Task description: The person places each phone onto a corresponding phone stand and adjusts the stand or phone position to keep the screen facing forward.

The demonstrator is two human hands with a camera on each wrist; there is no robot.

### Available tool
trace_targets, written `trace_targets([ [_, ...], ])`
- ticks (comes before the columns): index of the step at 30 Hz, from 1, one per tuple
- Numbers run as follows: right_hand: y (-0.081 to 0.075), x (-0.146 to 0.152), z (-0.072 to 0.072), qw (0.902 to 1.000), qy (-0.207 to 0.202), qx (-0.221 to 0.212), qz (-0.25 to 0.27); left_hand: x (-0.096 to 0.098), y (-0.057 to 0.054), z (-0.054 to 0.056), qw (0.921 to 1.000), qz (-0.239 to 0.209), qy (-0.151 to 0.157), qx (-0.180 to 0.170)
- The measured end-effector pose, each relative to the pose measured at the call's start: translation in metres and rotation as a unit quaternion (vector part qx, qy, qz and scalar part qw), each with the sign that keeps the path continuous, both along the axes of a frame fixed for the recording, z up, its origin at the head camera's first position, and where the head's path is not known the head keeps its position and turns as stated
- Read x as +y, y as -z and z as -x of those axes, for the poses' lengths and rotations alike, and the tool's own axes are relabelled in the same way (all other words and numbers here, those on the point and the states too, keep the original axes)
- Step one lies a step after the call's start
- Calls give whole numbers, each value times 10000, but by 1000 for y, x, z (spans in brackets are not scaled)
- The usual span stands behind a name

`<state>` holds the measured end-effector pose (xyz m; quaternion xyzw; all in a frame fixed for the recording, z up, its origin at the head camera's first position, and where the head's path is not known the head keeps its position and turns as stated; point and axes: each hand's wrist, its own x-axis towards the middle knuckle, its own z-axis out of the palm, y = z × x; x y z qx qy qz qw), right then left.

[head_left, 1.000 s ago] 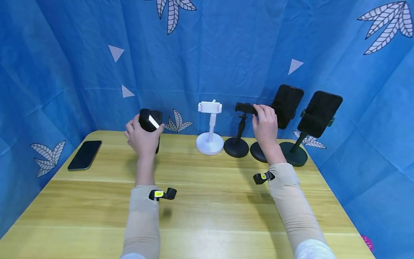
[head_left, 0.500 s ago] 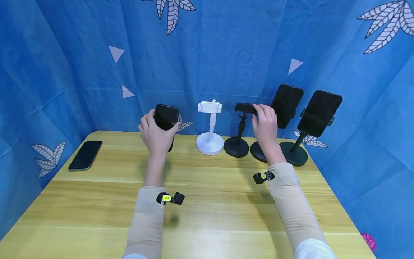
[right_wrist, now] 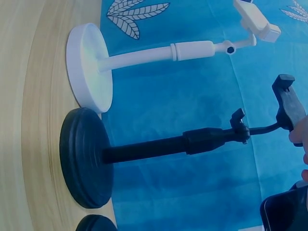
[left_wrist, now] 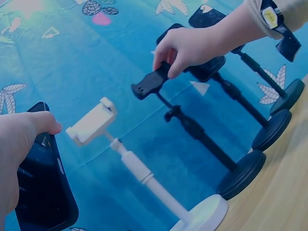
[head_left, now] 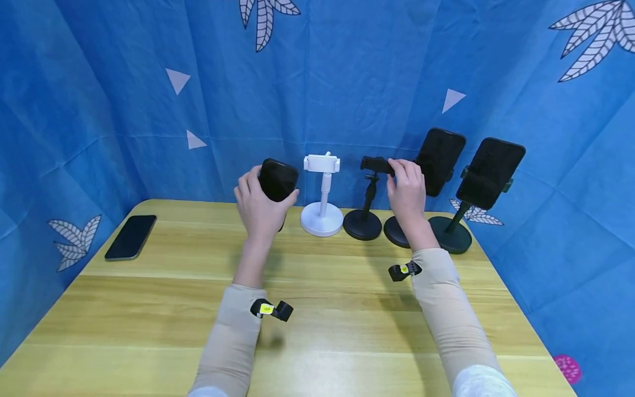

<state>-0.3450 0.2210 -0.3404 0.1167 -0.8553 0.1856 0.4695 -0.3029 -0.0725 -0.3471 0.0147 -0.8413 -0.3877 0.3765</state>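
Note:
A black smartphone (head_left: 278,180) is in my left hand (head_left: 263,207), gripped by its edges and held above the table, left of a white phone stand (head_left: 322,212). In the left wrist view the phone (left_wrist: 45,187) tilts, its side edge facing the white clamp (left_wrist: 94,122). My right hand (head_left: 408,190) pinches the right end of the clamp (head_left: 375,165) on a black phone stand (head_left: 364,223); that clamp bears no phone. The right wrist view shows the black stand's pole (right_wrist: 159,148), with the fingertips (right_wrist: 299,132) at its clamp.
Right of my right hand, two more stands hold phones: a black phone (head_left: 441,160) partly behind the hand and another phone (head_left: 491,173) on a dark green stand (head_left: 450,236). One more phone (head_left: 131,237) lies flat at the table's left. A blue curtain (head_left: 367,71) hangs behind.
My left hand has carried the phone rightward, from the left part of the table to just beside the white stand. The right hand has kept its pinch on the black clamp without moving.

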Motion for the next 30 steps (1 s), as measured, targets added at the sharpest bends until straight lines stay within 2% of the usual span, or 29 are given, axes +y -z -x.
trace_targets([
  [12,1,0,1,9999,37,-39,-105,18,1,-2,9989,419,186,-27],
  [17,2,0,1,9999,47,-15,-95,26,1,-1,9966,778,261,1],
  [22,1,0,1,10000,48,-16,-76,33,0,2,9919,1224,321,128],
  [30,1,1,2,9998,86,35,-147,45,-5,7,9793,1932,427,419],
])
